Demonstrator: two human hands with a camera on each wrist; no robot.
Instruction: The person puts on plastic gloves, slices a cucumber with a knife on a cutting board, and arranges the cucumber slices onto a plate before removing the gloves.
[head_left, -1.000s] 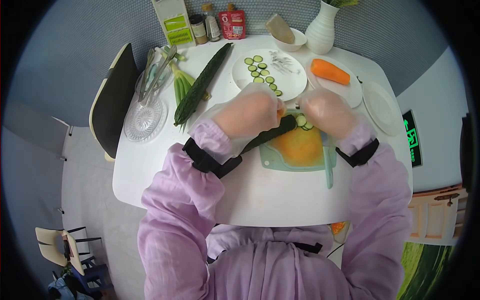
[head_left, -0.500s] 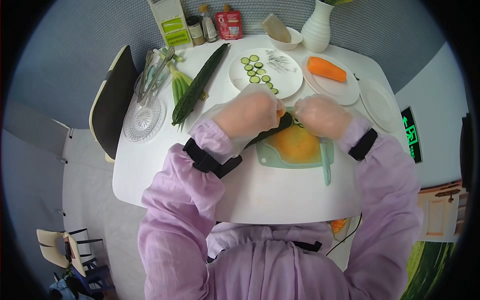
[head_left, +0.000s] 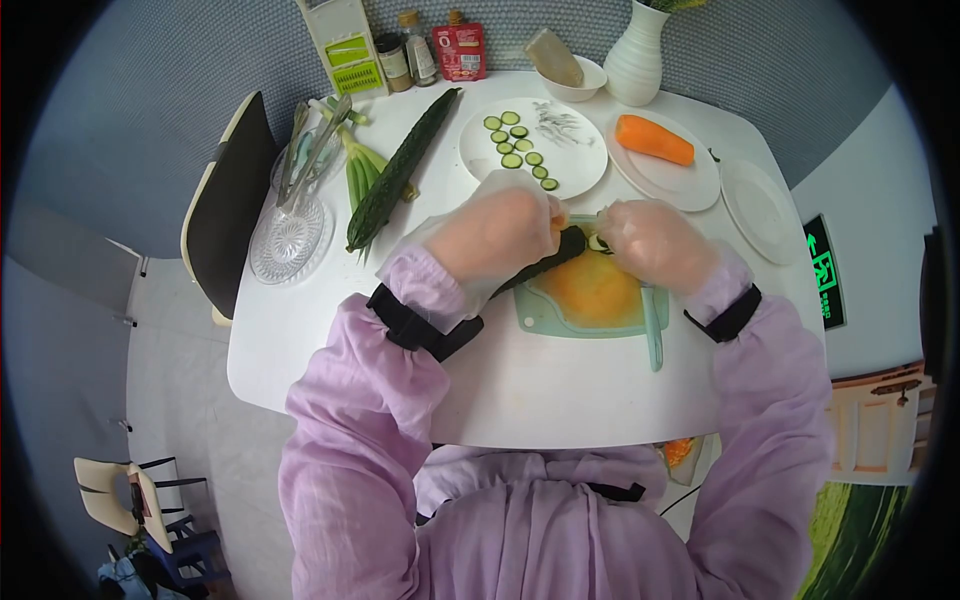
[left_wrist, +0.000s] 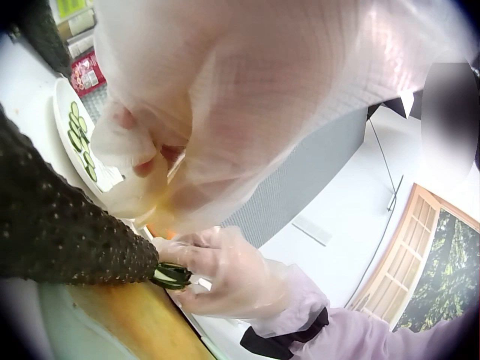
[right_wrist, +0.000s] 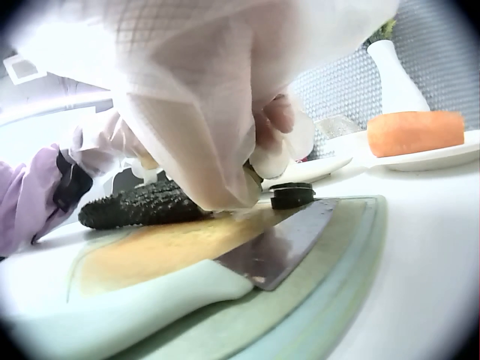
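A dark, bumpy cut cucumber (head_left: 538, 274) lies with its cut end on the green cutting board (head_left: 530, 320). My gloved left hand (head_left: 495, 238) is over it, fingers curled and fingertips right at its cut end; I cannot tell whether they grip it. With its fingertips, my gloved right hand (head_left: 660, 245) pinches cucumber slices (left_wrist: 172, 276) just beyond that end. Another short stack of slices (right_wrist: 292, 196) stands on the board near the knife blade (right_wrist: 281, 251). The knife's pale green handle (head_left: 653, 335) points toward me. Orange-yellow stains cover the board's middle.
Behind the hands, a white plate (head_left: 582, 165) bears several cucumber slices. A peeled carrot (head_left: 655, 139) lies on another plate, beside an oval plate (head_left: 762, 215). A whole cucumber (head_left: 405, 170) and glass dishes (head_left: 290, 245) are at left; a vase (head_left: 634, 60) stands behind.
My right hand has come in over the slices, which showed beside the cucumber earlier, then shifted slightly right. My left hand and the cut cucumber stay nearly in place.
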